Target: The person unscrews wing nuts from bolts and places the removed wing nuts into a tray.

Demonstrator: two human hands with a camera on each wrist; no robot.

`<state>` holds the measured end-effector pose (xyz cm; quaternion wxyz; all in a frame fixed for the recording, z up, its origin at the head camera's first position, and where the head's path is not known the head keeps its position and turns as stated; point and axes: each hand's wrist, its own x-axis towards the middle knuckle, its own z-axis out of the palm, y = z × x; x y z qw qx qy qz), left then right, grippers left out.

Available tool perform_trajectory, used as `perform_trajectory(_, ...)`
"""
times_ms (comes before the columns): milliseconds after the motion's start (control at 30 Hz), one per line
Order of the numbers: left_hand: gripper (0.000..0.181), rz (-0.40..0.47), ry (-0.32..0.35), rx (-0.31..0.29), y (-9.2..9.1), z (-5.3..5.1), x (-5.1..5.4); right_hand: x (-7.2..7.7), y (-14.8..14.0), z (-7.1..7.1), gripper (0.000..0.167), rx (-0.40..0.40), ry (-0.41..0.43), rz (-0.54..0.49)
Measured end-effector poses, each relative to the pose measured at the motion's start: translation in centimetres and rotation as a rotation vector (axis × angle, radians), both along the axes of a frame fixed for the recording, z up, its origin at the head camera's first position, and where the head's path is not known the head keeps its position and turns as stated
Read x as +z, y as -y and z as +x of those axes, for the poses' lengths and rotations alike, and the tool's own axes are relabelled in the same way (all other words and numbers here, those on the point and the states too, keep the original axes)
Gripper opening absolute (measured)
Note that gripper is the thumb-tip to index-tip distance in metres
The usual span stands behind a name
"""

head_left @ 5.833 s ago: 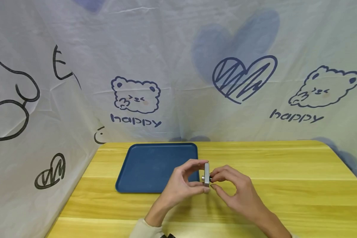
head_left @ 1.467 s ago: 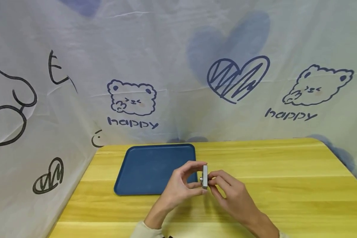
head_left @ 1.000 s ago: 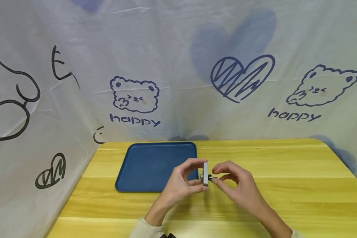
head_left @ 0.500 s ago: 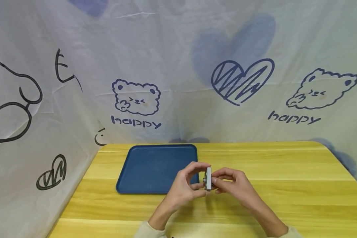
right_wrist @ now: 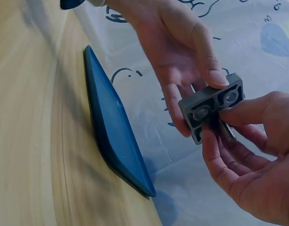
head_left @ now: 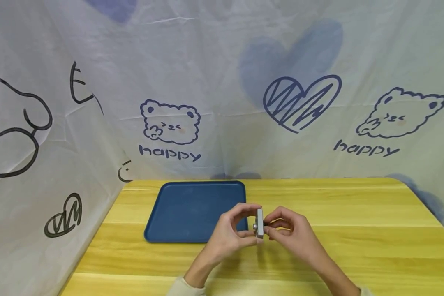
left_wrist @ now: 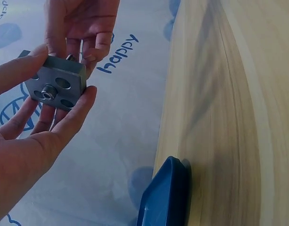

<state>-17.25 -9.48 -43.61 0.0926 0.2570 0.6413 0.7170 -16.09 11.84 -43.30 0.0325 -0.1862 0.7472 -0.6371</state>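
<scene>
A grey square plate (head_left: pixel 259 224) is held up over the table, seen edge-on in the head view. My left hand (head_left: pixel 227 234) grips it by opposite edges, thumb against fingers. In the left wrist view a bolt's round socket head (left_wrist: pixel 49 92) stands out of the plate's face among several holes. The ribbed back shows in the right wrist view, where the threaded shank (right_wrist: pixel 227 132) sticks out between my right fingers. With thumb and fingertips my right hand (head_left: pixel 296 232) pinches a small dark piece (head_left: pixel 265 224) at the shank; fingers cover most of it.
A blue tray (head_left: pixel 196 209) lies on the wooden table (head_left: pixel 355 246), behind and left of my hands. A white cloth with drawings (head_left: pixel 222 82) hangs behind the table and along its left side.
One second ago my right fingers were spread, leaving the dark piece and shank visible; now they are closed around it. The left hand keeps its grip on the plate.
</scene>
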Motion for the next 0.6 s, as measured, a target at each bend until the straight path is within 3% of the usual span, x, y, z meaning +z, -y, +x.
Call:
perform_trajectory(133, 0.068, -0.004, 0.003, 0.003, 0.2, -0.1, 0.0, -0.1, 0.3, 0.3, 0.014, -0.026, -0.143, 0.034)
perform_trajectory(433, 0.067, -0.003, 0.021, 0.004, 0.6, -0.1, 0.2, -0.8, 0.7, 0.3, 0.035, -0.035, -0.549, 0.14)
perform_trajectory(600, 0.067, 0.01, 0.032, -0.003, 0.7, -0.2, 0.3, -1.0, 0.7, 0.1, 0.04, -0.027, -0.645, 0.148)
